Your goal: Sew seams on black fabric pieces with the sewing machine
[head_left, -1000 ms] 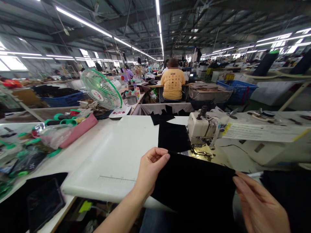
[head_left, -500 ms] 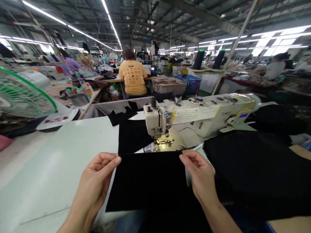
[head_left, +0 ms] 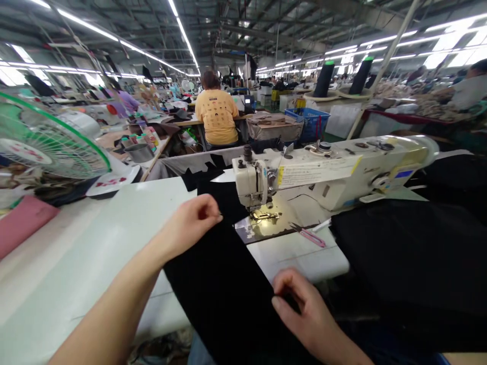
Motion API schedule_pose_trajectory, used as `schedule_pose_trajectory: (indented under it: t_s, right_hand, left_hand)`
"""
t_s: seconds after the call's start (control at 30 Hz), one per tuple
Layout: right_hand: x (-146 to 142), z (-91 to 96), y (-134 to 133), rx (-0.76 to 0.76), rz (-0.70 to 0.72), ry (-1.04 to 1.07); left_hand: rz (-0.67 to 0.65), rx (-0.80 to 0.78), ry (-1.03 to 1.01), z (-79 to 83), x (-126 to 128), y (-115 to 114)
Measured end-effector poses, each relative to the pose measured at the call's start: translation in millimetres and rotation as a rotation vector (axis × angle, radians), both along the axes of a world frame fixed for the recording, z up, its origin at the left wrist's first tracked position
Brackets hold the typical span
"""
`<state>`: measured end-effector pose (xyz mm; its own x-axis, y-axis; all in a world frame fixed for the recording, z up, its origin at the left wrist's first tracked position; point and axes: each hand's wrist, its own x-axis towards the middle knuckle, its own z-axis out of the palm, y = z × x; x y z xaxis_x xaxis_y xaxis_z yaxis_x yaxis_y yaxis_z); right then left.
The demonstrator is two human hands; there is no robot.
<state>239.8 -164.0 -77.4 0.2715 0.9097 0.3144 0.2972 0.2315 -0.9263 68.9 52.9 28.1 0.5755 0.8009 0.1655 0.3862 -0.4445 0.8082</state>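
A long piece of black fabric [head_left: 228, 284] slants across the front of the white table [head_left: 110, 238] and hangs over its edge. My left hand [head_left: 200, 218] pinches the fabric's upper end, left of the sewing machine's needle. Lower down, my right hand [head_left: 299, 309] has its fingers closed at the fabric's right edge. The sewing machine [head_left: 297, 175] stands just beyond, its presser foot over a shiny metal plate [head_left: 274, 230]. Pink-handled thread snips [head_left: 310, 235] lie on the table right of the needle. More black cloth [head_left: 218, 195] lies behind my left hand.
A large black fabric stack [head_left: 411, 263] fills the right side. At left stand a green-rimmed fan [head_left: 57, 142] and a pink cloth [head_left: 26, 223]. A person in a yellow shirt [head_left: 216, 116] sits ahead, facing away. Thread cones [head_left: 324, 80] stand behind the machine.
My left hand has moved up and right with the fabric's end; my right hand has dropped lower along its edge. The fabric now slants, and the thread snips have come into view.
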Motion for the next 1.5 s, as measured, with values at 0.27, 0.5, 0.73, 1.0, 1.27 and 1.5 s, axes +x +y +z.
schedule_pose_trajectory:
  t_s: [0.27,0.5,0.73,1.0,1.27,1.5]
  right_hand:
    - [-3,-43.7,-15,0.28,-0.005,-0.464]
    - [5,-46.6,-9,0.352,-0.007,-0.634]
    - [2,-31.4,13,0.28,-0.128,-0.722]
    - [6,-26.5,19,0.254,-0.046,-0.719]
    - [8,-22.0,16,0.235,0.002,-0.74]
    - [16,-20.4,43,0.153,0.021,-0.708]
  left_hand:
    - [-0.143,-0.007,0.115,-85.7,63,19]
    - [-0.12,-0.029,0.07,-96.0,59,24]
    - [-0.081,-0.07,0.089,-98.2,82,56]
    - [-0.023,-0.004,0.139,-102.3,84,61]
    - [-0.059,0.38,0.242,-82.5,48,-41]
    - [-0.577,0.597,0.321,-107.9,9,-79]
